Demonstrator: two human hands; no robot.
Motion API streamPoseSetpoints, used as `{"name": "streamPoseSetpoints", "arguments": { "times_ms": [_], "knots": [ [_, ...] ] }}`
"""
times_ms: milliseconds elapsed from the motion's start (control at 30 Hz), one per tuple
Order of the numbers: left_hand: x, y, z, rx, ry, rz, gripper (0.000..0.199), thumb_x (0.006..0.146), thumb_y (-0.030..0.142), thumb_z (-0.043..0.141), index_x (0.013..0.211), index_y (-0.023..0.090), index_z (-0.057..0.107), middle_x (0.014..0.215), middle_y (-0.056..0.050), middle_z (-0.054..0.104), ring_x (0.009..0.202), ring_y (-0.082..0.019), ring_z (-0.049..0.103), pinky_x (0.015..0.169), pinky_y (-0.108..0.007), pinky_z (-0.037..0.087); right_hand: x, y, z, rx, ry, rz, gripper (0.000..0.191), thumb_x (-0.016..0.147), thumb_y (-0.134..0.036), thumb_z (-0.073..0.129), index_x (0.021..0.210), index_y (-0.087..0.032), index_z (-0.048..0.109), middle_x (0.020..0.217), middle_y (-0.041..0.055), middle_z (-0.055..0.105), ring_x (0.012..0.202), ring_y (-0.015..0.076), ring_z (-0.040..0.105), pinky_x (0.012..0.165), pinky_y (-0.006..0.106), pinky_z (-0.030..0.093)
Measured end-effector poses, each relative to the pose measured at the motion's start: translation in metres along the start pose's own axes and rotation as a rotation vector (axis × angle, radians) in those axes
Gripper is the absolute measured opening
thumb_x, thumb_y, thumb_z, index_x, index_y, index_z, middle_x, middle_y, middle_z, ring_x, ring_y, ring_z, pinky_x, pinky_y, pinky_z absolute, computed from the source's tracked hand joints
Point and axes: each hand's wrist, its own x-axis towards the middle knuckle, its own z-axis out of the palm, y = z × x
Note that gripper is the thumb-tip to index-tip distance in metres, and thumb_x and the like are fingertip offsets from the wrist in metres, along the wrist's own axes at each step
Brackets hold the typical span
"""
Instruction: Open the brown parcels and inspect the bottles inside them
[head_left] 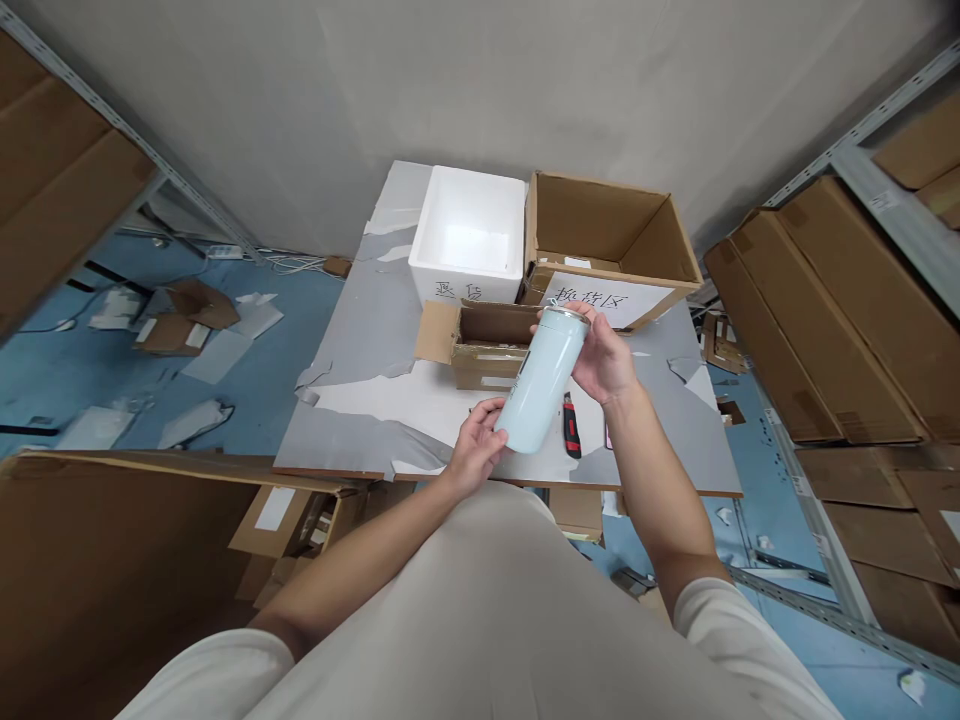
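A pale blue insulated bottle is held tilted above the table, its lid end pointing up and to the right. My left hand grips the bottle near its base. Around the lid end my right hand is closed, with part of its fingers hidden behind the bottle. Dark lettering runs along the bottle's left side. Just behind the bottle stands a small open cardboard box, one flap folded out to the left. A red and black utility knife lies on the table right of the bottle.
At the back of the worn grey table stand a white foam box and a larger open cardboard box, both with handwritten labels. A phone-like edge shows beside my right forearm. Shelves with cartons flank the right side.
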Motion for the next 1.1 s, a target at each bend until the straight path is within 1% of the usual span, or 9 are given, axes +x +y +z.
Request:
{"name": "streamPoseSetpoints", "arguments": {
  "times_ms": [100, 200, 333, 500, 600, 733, 800, 900, 1100],
  "knots": [
    [-0.001, 0.005, -0.001, -0.131, -0.026, -0.123, 0.051, 0.076, 0.052, 0.063, 0.116, 0.022, 0.050, 0.111, -0.008, 0.060, 0.095, -0.022, 0.062, 0.081, -0.042, 0.052, 0.002, 0.000, -0.003, 0.017, -0.009, 0.053, 0.042, 0.071, -0.057, 0.067, 0.099, -0.028, 0.056, 0.092, 0.0005, 0.064, 0.079, 0.0200, 0.061, 0.064, 0.035, 0.053],
    [0.000, 0.005, -0.003, -0.158, -0.014, -0.141, 0.050, 0.079, 0.055, 0.059, 0.116, 0.022, 0.051, 0.114, -0.008, 0.060, 0.099, -0.025, 0.062, 0.085, -0.045, 0.050, 0.006, 0.004, -0.005, 0.004, 0.035, 0.046, 0.038, 0.072, -0.054, 0.069, 0.096, -0.027, 0.056, 0.087, -0.0020, 0.062, 0.074, 0.0161, 0.058, 0.062, 0.030, 0.052],
    [0.002, 0.001, -0.005, -0.095, -0.004, -0.094, 0.061, 0.076, 0.061, 0.059, 0.122, 0.021, 0.047, 0.126, -0.012, 0.053, 0.107, -0.025, 0.058, 0.087, -0.043, 0.050, 0.009, 0.009, -0.005, -0.004, 0.059, 0.026, 0.038, 0.072, -0.054, 0.069, 0.095, -0.027, 0.057, 0.087, -0.0030, 0.060, 0.072, 0.0135, 0.056, 0.062, 0.027, 0.051],
    [0.004, -0.005, -0.008, 0.104, 0.116, 0.058, 0.073, 0.062, 0.041, 0.081, 0.120, 0.025, 0.041, 0.133, -0.009, 0.045, 0.107, -0.021, 0.055, 0.089, -0.037, 0.049, 0.006, 0.009, -0.002, -0.045, 0.099, -0.001, 0.040, 0.069, -0.055, 0.071, 0.096, -0.029, 0.055, 0.093, -0.0024, 0.061, 0.077, 0.0152, 0.057, 0.065, 0.029, 0.051],
    [0.003, -0.004, -0.010, 0.045, 0.087, 0.031, 0.066, 0.066, 0.050, 0.075, 0.118, 0.024, 0.043, 0.126, -0.010, 0.051, 0.104, -0.022, 0.057, 0.086, -0.039, 0.051, 0.001, 0.004, -0.001, -0.036, 0.046, -0.051, 0.046, 0.066, -0.059, 0.071, 0.098, -0.030, 0.056, 0.101, -0.0008, 0.060, 0.086, 0.0182, 0.058, 0.069, 0.032, 0.051],
    [0.001, 0.000, -0.009, -0.114, 0.014, -0.069, 0.065, 0.073, 0.068, 0.057, 0.115, 0.019, 0.052, 0.110, -0.012, 0.062, 0.093, -0.025, 0.061, 0.080, -0.042, 0.051, -0.004, -0.002, -0.003, -0.030, -0.003, -0.085, 0.052, 0.060, -0.063, 0.072, 0.097, -0.030, 0.057, 0.111, 0.0017, 0.059, 0.101, 0.0242, 0.056, 0.074, 0.038, 0.051],
    [0.000, 0.001, -0.009, -0.157, -0.017, -0.137, 0.068, 0.076, 0.073, 0.046, 0.109, 0.015, 0.057, 0.093, -0.012, 0.067, 0.080, -0.023, 0.063, 0.075, -0.041, 0.050, -0.005, -0.001, -0.004, -0.009, -0.013, -0.064, 0.050, 0.060, -0.062, 0.072, 0.095, -0.030, 0.056, 0.107, 0.0015, 0.061, 0.098, 0.0244, 0.057, 0.071, 0.039, 0.051],
    [0.000, 0.001, -0.008, -0.172, -0.067, -0.219, 0.075, 0.078, 0.076, 0.033, 0.101, 0.011, 0.062, 0.073, -0.011, 0.067, 0.064, -0.021, 0.061, 0.068, -0.038, 0.049, -0.005, 0.005, -0.004, 0.016, -0.023, -0.034, 0.046, 0.061, -0.056, 0.075, 0.092, -0.030, 0.054, 0.093, -0.0006, 0.062, 0.083, 0.0204, 0.058, 0.066, 0.036, 0.051],
    [0.000, 0.000, -0.010, -0.146, -0.043, -0.255, 0.077, 0.079, 0.078, 0.028, 0.097, 0.012, 0.063, 0.069, -0.010, 0.067, 0.060, -0.020, 0.060, 0.062, -0.034, 0.046, -0.004, 0.013, -0.002, 0.006, 0.019, -0.063, 0.041, 0.063, -0.051, 0.076, 0.089, -0.030, 0.052, 0.088, -0.0019, 0.060, 0.075, 0.0174, 0.056, 0.060, 0.030, 0.049]
  ]
}}
